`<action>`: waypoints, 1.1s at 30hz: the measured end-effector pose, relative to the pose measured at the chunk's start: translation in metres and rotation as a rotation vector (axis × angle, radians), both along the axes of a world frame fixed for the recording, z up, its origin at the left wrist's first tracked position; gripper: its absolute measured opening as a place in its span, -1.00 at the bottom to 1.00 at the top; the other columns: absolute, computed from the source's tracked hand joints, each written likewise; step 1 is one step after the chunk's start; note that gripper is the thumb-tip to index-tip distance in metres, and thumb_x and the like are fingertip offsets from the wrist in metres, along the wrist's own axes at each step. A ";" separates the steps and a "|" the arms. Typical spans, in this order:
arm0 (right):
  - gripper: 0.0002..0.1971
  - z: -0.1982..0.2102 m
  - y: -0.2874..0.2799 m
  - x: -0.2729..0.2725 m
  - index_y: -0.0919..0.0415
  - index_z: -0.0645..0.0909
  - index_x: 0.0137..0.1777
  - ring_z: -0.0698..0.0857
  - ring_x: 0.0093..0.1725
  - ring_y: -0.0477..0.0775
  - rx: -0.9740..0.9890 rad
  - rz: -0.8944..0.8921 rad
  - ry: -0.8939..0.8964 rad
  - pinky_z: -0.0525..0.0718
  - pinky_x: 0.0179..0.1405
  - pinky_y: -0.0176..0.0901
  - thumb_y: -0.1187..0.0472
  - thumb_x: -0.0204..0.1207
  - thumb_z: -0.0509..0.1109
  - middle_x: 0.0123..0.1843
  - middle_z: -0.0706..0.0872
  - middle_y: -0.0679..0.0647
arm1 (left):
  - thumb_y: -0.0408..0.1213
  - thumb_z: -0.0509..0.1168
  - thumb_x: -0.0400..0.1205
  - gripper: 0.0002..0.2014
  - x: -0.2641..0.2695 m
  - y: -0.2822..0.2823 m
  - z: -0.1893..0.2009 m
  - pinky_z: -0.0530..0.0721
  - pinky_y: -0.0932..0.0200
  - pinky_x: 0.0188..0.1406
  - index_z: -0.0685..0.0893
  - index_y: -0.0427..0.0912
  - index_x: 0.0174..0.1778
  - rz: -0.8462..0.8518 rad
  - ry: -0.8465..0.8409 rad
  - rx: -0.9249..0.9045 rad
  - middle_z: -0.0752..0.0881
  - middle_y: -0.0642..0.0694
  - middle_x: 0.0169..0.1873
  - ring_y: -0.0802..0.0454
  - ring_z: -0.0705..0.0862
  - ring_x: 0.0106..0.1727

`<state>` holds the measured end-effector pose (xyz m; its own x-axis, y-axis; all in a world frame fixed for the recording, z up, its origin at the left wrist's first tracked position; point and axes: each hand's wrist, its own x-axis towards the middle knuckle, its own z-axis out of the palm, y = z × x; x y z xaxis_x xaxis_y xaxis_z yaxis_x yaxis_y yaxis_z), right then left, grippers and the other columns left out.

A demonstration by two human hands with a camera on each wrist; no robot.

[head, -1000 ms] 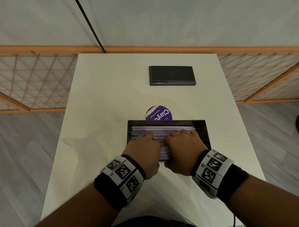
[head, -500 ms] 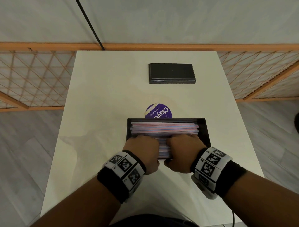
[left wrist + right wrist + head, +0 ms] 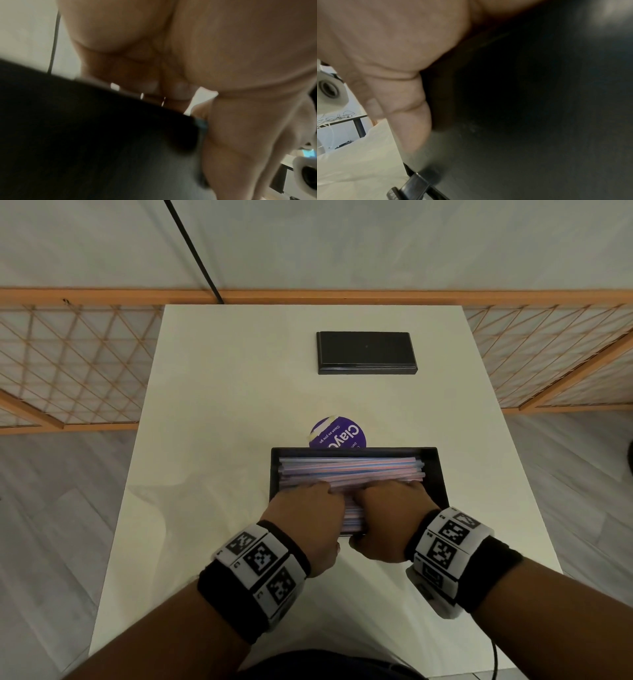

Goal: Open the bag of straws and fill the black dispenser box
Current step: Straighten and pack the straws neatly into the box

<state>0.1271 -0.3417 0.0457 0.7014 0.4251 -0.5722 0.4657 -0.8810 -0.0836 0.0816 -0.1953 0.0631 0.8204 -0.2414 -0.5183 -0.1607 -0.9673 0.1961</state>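
The black dispenser box (image 3: 435, 474) lies open near the table's front, filled with pink, blue and white straws (image 3: 349, 469) lying left to right. Both hands sit side by side on the near half of the pile. My left hand (image 3: 308, 508) and right hand (image 3: 390, 508) have their fingers curled down over the straws, knuckles up. In the left wrist view the curled fingertips (image 3: 180, 89) press at the box's black wall (image 3: 85, 135). The right thumb (image 3: 409, 115) runs down beside the dark box wall (image 3: 522, 108). The straws under the hands are hidden.
A flat black lid (image 3: 365, 352) lies at the far middle of the white table (image 3: 222, 392). A round purple label (image 3: 339, 433) lies just behind the box. A faint clear plastic sheet (image 3: 154, 505) spreads left of the box. Orange lattice fencing (image 3: 68, 364) flanks the table.
The fingers of both hands lay stretched out flat over the straws; they have curled and drawn back toward the near wall, uncovering more of the pile's far side.
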 end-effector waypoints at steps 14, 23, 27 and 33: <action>-0.61 0.009 -0.002 -0.004 -0.04 0.63 0.12 0.67 0.16 0.14 -0.024 0.063 -0.029 0.54 0.28 0.09 -0.20 0.35 0.35 0.09 0.71 -0.06 | 0.05 0.39 0.62 -0.54 -0.002 0.003 -0.012 0.65 -0.03 0.36 0.57 0.02 0.42 0.060 0.020 -0.025 0.70 0.04 0.33 -0.05 0.68 0.36; -0.69 0.003 -0.004 -0.005 -0.01 0.64 -0.04 0.73 -0.14 0.08 -0.004 -0.013 0.000 0.73 -0.01 -0.07 -0.14 0.31 0.29 -0.17 0.74 -0.08 | 0.05 0.40 0.64 -0.50 -0.004 0.002 -0.005 0.63 -0.09 0.40 0.52 -0.05 0.45 0.030 -0.012 0.000 0.52 -0.07 0.38 -0.10 0.60 0.37; -0.67 0.002 -0.004 -0.004 -0.02 0.67 -0.02 0.73 -0.09 0.07 -0.008 -0.009 0.002 0.72 0.03 -0.06 -0.14 0.30 0.30 -0.13 0.74 -0.10 | 0.00 0.41 0.65 -0.51 -0.004 -0.001 0.000 0.62 -0.06 0.43 0.47 -0.02 0.45 0.020 -0.070 -0.058 0.58 -0.03 0.37 -0.07 0.62 0.37; -0.63 0.012 -0.004 -0.003 -0.01 0.66 0.05 0.69 0.08 0.11 -0.029 0.068 -0.045 0.63 0.16 -0.03 -0.17 0.32 0.36 0.05 0.68 -0.05 | -0.09 0.35 0.69 -0.60 -0.009 0.001 -0.009 0.66 -0.05 0.38 0.53 -0.06 0.44 -0.001 -0.001 -0.063 0.67 -0.01 0.34 -0.07 0.68 0.35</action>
<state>0.1244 -0.3453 0.0577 0.6969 0.4564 -0.5532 0.5272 -0.8489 -0.0362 0.0726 -0.1939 0.0539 0.8205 -0.2747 -0.5013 -0.1620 -0.9528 0.2568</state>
